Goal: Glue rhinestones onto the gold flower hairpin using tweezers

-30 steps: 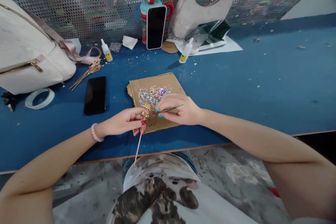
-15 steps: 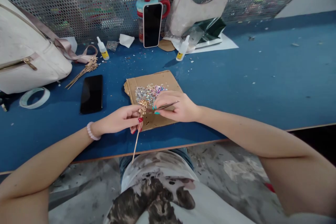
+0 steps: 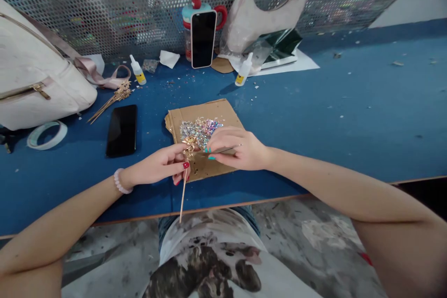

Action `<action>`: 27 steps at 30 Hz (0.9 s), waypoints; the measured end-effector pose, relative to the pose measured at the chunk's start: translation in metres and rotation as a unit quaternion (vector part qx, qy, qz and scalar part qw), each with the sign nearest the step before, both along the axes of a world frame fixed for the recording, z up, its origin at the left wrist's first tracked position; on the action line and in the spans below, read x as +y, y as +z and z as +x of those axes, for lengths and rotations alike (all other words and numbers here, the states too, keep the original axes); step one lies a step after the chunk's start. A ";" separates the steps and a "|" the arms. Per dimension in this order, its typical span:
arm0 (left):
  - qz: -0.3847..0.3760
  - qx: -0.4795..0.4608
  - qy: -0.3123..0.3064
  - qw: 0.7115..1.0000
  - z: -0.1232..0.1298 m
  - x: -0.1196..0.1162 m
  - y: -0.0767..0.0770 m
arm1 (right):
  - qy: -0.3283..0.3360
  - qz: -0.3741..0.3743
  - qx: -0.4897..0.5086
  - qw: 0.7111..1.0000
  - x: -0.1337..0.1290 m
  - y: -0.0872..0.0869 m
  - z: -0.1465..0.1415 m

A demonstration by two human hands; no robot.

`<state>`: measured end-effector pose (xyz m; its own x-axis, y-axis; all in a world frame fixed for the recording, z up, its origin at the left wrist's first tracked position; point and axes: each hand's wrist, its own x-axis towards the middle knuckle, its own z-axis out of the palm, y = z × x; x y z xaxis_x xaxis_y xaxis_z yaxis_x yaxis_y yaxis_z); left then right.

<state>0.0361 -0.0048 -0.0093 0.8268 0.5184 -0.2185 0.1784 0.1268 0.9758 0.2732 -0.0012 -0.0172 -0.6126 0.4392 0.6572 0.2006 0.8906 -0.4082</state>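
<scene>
My left hand (image 3: 167, 164) pinches a gold hairpin (image 3: 183, 191) near its ornate head, with the long stem slanting down past the table edge. In my right hand (image 3: 240, 149) is a pair of thin tweezers (image 3: 228, 149), held between thumb and fingers. Their tip points left toward the hairpin's head; whether it touches, or grips anything, is too small to tell. Both hands are over a piece of cardboard (image 3: 223, 109). On it, just beyond the hairpin, lies a pile of small glittering rhinestones (image 3: 197, 129), partly covered by my right fingers.
A black phone (image 3: 122, 130), a tape roll (image 3: 47, 135) and several gold hairpins (image 3: 111, 100) lie left, beside a white backpack (image 3: 45, 74). Behind stand two glue bottles (image 3: 138, 71), a phone (image 3: 203, 39) leaning on a cup (image 3: 187, 32), and a white bag (image 3: 258, 18).
The whole view has shifted slightly, so everything sits a little lower. The hairpin's stem hangs more upright. Both hands keep their hold.
</scene>
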 end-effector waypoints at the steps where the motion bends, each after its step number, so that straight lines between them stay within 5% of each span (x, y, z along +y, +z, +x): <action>1: 0.001 0.001 0.005 1.000 0.000 0.000 0.000 | -0.006 -0.009 -0.001 1.000 0.001 0.000 0.001; 9: 0.013 -0.012 0.011 1.000 -0.002 0.000 -0.003 | -0.086 -0.150 0.012 0.985 0.015 -0.006 0.007; 15: 0.010 -0.019 0.031 0.999 -0.002 0.000 -0.004 | -0.087 -0.184 0.020 0.979 0.017 -0.008 0.005; 23: 0.080 -0.049 0.158 0.983 0.018 0.007 0.019 | -0.088 -0.186 0.035 0.978 0.018 -0.008 0.005; 27: 0.142 -0.069 0.225 0.961 0.029 0.006 0.017 | -0.096 -0.182 0.034 0.978 0.017 -0.006 0.005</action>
